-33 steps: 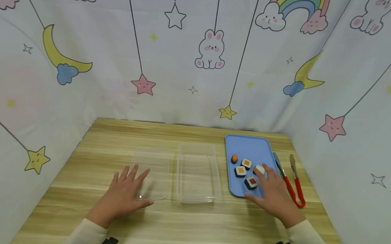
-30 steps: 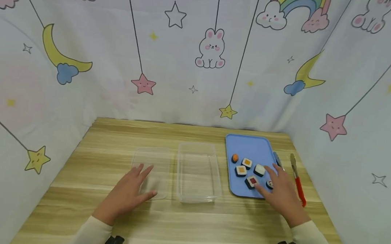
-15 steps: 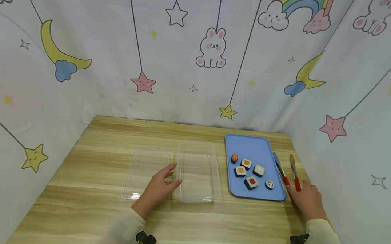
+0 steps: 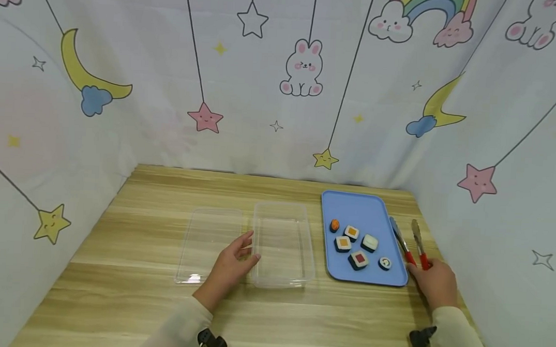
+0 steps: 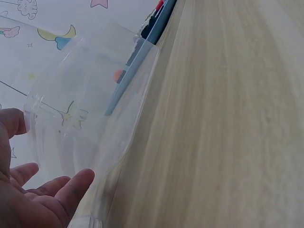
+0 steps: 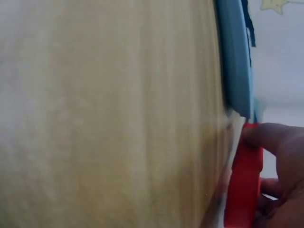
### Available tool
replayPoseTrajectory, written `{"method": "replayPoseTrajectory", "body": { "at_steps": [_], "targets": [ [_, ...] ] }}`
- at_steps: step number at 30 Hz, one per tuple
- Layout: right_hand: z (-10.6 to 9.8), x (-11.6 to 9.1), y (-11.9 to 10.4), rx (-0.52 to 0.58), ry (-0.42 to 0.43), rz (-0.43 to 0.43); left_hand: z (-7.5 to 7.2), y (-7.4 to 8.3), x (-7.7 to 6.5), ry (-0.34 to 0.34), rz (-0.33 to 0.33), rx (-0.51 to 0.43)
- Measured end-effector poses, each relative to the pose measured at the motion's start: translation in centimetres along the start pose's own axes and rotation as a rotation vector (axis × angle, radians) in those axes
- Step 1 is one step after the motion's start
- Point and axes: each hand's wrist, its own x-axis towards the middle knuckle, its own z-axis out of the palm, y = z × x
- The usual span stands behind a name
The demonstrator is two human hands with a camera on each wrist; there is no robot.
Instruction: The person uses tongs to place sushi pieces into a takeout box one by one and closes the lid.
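Note:
My left hand (image 4: 229,265) is at the left wall of a clear plastic box (image 4: 280,283), its fingers loosely bent and fingertips right at the wall. In the left wrist view the thumb and fingers are spread beside the box. My right hand (image 4: 437,285) holds a pair of tongs (image 4: 417,234) by the red handle (image 6: 243,183), thumb on one side, fingers on the other. The tongs' metal arms stand apart, pointing away along the right edge of a blue tray (image 4: 351,203). Toy sushi pieces lie on that tray, among them a red-centred roll (image 4: 358,260) and a small round roll (image 4: 385,263).
A flat clear lid (image 4: 210,240) lies left of the box. More sushi on the tray includes an orange-topped piece (image 4: 334,225), a white-topped piece (image 4: 369,242) and two orange-centred rolls. A patterned curtain (image 4: 263,90) borders the wooden table (image 4: 161,189) at the back and sides.
My right hand has moved right from over the tray to the tongs' red handle and gripped it. My left hand has moved right from over the lid to the box's left wall.

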Motion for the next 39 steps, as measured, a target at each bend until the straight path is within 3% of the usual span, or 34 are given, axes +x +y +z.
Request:
{"method": "replayPoseTrajectory", "body": {
  "at_steps": [5, 10, 13, 18, 22, 30, 39],
  "targets": [
    [-1.2, 0.0, -0.3, 0.093, 0.036, 0.012, 0.1, -0.1, 0.0, -0.004, 0.013, -0.001],
    [-2.5, 0.0, -2.2, 0.155, 0.059, -0.020, 0.1, -0.2, 0.2, 0.004, -0.002, -0.007],
    [-2.8, -0.2, -4.1, 0.153, 0.027, -0.117, 0.1, -0.3, 0.2, 0.006, -0.008, -0.011],
    [-2.6, -0.8, -7.5, 0.088, -0.095, -0.362, 0.1, -0.4, 0.3, 0.003, 0.000, -0.001],
    [-2.4, -0.8, -9.2, -0.008, -0.149, -0.461, 0.0, -0.4, 0.3, 0.000, 0.005, -0.009],
    [-2.4, 0.1, -10.0, -0.109, -0.187, -0.520, 0.0, -0.3, 0.1, -0.011, -0.007, -0.035],
    [-2.6, 0.4, -10.5, -0.101, -0.202, -0.501, -0.1, -0.4, 0.1, -0.021, 0.007, -0.029]
  ]
}}
